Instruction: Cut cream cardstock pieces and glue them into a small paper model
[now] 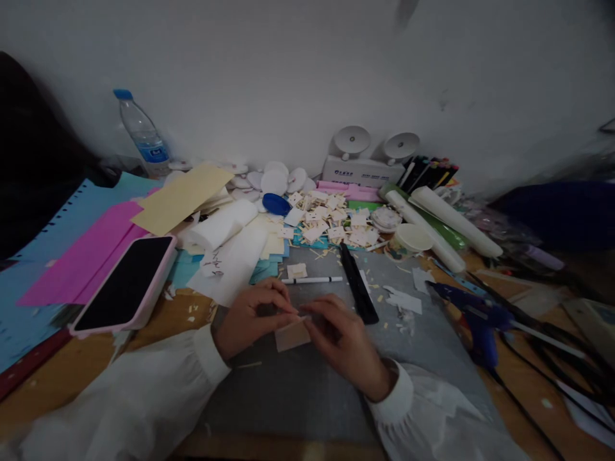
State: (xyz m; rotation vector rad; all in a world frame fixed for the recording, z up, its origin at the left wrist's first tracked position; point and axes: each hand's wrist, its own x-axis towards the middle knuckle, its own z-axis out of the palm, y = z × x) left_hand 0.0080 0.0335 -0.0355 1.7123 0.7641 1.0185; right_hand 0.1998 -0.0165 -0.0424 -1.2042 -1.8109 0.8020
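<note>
My left hand (257, 314) and my right hand (343, 339) meet over a grey mat (298, 397). Thumbs and forefingers of both pinch the upper edge of a small pale paper piece (292, 336). Behind them lies a white pen (312, 280) with dark bands, beside a small cream paper piece (296, 270). A black utility knife (358, 285) rests to the right of the pen. Farther back is a heap of small paper figures (319, 218) with tiny printed faces and thin strips.
A phone (127, 285) in a pink case leans at left, near coloured paper sheets (81, 256) and a water bottle (144, 137). At right lie a blue glue gun (475, 314) with cables, paper scraps (403, 299), a paper cup (410, 240) and white rolls (456, 221).
</note>
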